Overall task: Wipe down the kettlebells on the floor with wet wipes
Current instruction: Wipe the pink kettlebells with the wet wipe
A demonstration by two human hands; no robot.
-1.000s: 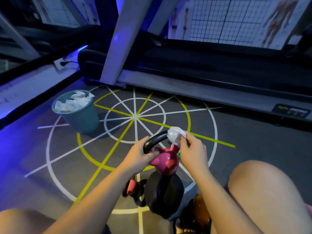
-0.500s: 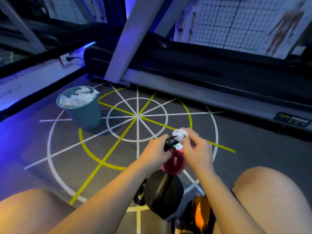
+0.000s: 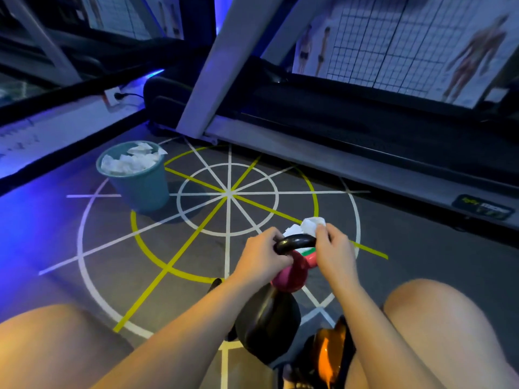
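Head view looks down on the right hand [image 3: 334, 255], whose fingers pinch a crumpled white wet wipe [image 3: 312, 224] against the right end of the glossy black curved handle [image 3: 296, 243] of a small pink kettlebell [image 3: 290, 276]. The left hand [image 3: 261, 258] is curled round the handle's other end, steadying it. The pink kettlebell sits tilted between the person's bare knees, just beyond a larger black kettlebell [image 3: 266, 324]; whether its base touches the grey floor [image 3: 421, 262] is hidden. An orange-and-black kettlebell [image 3: 325, 352] lies nearer, beside the right leg. Well apart to the left stands a round teal waste bin [image 3: 146, 192] heaped with used white wipes [image 3: 129, 162], and a grey treadmill [image 3: 337, 164] runs along the far side. The step in hand looks like wiping the handle. Next, the wipe likely needs drawing along the bar toward the left hand, which would have to shift its grip so the covered part gets cleaned, then down over the pink body.
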